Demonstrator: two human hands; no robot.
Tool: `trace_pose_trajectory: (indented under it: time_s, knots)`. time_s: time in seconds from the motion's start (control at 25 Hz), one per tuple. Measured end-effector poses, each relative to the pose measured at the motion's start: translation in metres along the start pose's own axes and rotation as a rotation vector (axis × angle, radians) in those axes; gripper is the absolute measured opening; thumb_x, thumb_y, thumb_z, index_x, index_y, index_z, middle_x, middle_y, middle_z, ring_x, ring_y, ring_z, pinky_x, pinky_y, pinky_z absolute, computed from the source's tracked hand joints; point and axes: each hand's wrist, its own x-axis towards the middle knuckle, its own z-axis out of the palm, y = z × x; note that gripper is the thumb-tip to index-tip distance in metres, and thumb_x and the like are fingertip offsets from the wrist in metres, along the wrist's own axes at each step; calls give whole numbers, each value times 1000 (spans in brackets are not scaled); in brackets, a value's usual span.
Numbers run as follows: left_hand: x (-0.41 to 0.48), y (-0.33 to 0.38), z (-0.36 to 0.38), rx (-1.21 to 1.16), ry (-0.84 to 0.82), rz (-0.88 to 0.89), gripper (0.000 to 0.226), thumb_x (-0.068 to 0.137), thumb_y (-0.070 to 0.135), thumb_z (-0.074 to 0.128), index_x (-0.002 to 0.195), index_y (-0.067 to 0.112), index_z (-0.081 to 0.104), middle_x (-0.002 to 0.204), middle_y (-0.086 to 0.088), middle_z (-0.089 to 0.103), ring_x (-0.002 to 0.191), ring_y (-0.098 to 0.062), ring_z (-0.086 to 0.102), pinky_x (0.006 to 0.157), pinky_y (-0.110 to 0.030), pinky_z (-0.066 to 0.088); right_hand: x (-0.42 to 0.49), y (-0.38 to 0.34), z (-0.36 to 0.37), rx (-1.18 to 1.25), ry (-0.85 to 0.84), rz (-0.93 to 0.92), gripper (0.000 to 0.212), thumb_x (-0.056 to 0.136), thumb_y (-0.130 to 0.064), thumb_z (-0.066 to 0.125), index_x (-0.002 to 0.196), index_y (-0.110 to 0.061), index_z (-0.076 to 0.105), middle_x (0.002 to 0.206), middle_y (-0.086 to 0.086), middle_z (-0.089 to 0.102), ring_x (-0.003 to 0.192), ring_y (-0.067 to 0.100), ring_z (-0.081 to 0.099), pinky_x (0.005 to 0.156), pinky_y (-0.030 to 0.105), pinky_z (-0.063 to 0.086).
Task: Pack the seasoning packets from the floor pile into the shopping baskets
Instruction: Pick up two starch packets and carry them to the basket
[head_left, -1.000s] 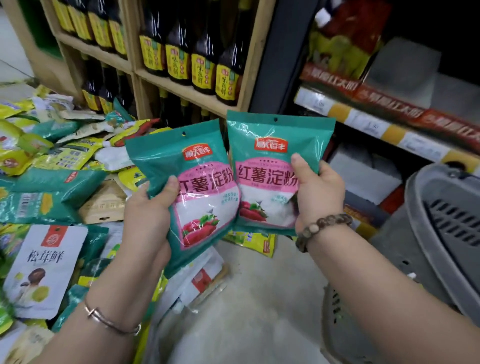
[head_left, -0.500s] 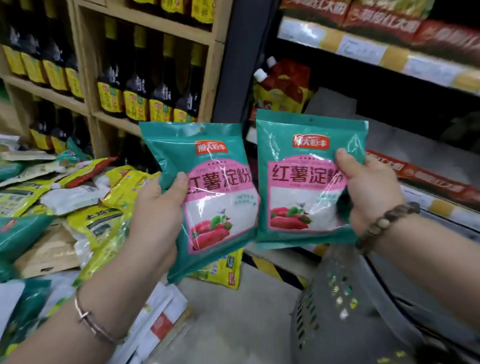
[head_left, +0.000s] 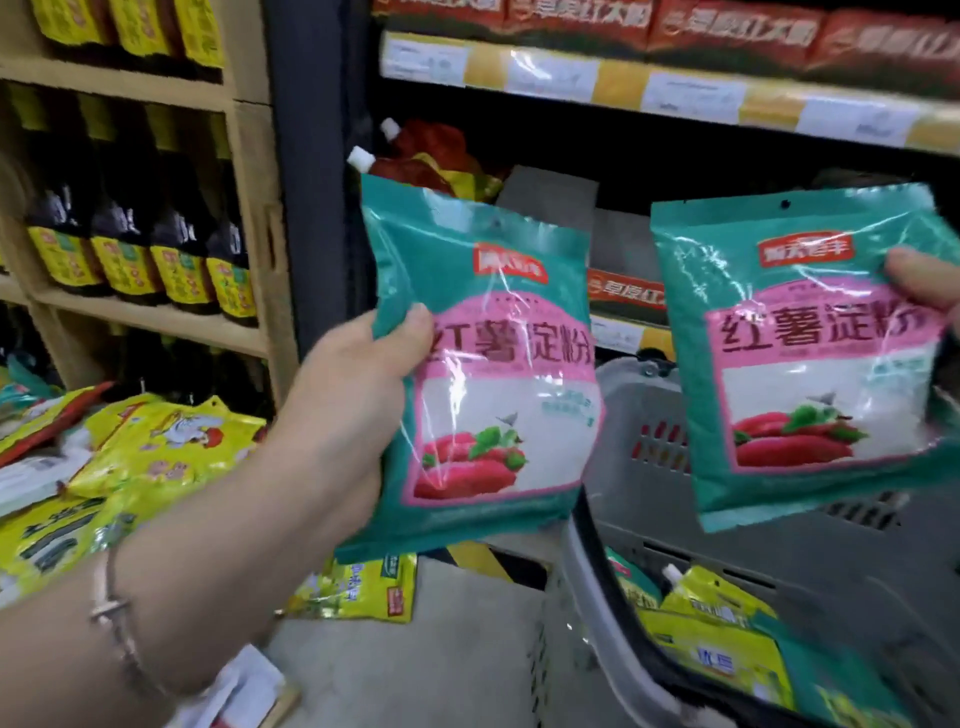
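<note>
Holding the left teal packet (head_left: 498, 405) upright in my left hand (head_left: 353, 395), thumb on its front, I grip the right teal packet (head_left: 810, 353) in my right hand (head_left: 930, 280) the same way. Both packets are in the air above the grey basket (head_left: 587, 597), which contains yellow packets (head_left: 717, 639). The floor pile (head_left: 156, 452) lies at my left.
</note>
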Motion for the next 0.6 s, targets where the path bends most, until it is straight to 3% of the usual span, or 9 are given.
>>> trace_pose_trajectory:
  time_s: [0.16, 0.28, 0.44, 0.52, 0.6]
  knots:
    - [14, 2, 52, 60, -23, -31, 26, 94, 24, 54, 74, 15, 67, 63, -2, 71, 49, -18, 67, 40, -35, 52, 28, 42, -45, -45, 24, 93, 15, 91, -23, 55, 86, -10, 61, 50, -2, 66, 41, 12, 62, 36, 25, 48]
    - [19, -31, 102, 210, -145, -162, 19, 95, 22, 52, 85, 13, 66, 65, -2, 72, 50, -17, 67, 45, -38, 56, 32, 86, -54, -68, -15, 215, 16, 91, -14, 55, 78, -9, 61, 49, 2, 65, 40, 13, 61, 34, 24, 47]
    - [18, -115, 154, 474, -211, -332, 21, 98, 17, 49, 85, 10, 65, 77, -10, 71, 63, -22, 64, 65, -29, 52, 43, 151, -68, -313, -34, 291, 21, 90, -13, 59, 72, -3, 64, 71, 15, 68, 64, 26, 64, 64, 35, 51]
    - [22, -157, 164, 747, -220, -326, 22, 98, 20, 48, 98, 5, 64, 97, -17, 67, 82, -27, 63, 78, -30, 49, 51, 181, -76, -387, -42, 325, 20, 90, -13, 59, 77, 0, 68, 77, 16, 68, 71, 26, 63, 68, 34, 49]
    - [29, -191, 170, 1001, -244, -271, 28, 98, 18, 44, 113, -3, 56, 111, -21, 62, 97, -33, 59, 76, -28, 42, 58, 211, -86, -443, -17, 395, 21, 90, -13, 58, 88, 5, 68, 83, 19, 68, 77, 29, 64, 69, 35, 49]
